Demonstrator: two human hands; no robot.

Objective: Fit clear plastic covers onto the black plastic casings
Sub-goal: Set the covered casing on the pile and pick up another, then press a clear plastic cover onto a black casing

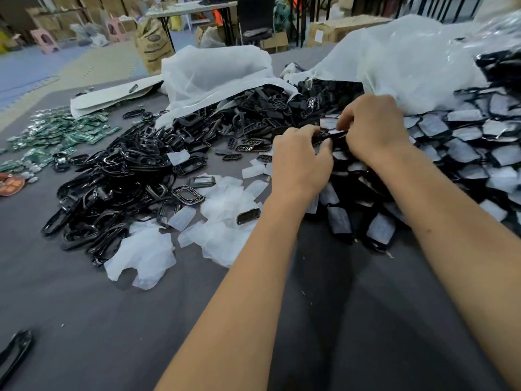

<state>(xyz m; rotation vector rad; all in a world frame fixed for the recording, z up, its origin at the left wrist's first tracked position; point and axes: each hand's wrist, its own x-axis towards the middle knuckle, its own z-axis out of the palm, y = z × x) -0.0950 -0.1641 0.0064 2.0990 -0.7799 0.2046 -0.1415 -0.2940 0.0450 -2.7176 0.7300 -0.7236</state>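
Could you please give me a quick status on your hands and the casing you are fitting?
Left hand and right hand both gripping one black casing. Held over the finished pile. Cover seating hidden by the fingers. Nothing in the way.

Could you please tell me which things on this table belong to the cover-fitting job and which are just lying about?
Job: black casing held by left hand and right hand; loose clear covers; bare casings pile; covered casings pile.
Lying about: green circuit boards; plastic bags.

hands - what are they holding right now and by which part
Both hold one black casing between them: the left hand pinches its left end, the right hand its right end. Whether a clear cover is already on it cannot be told.
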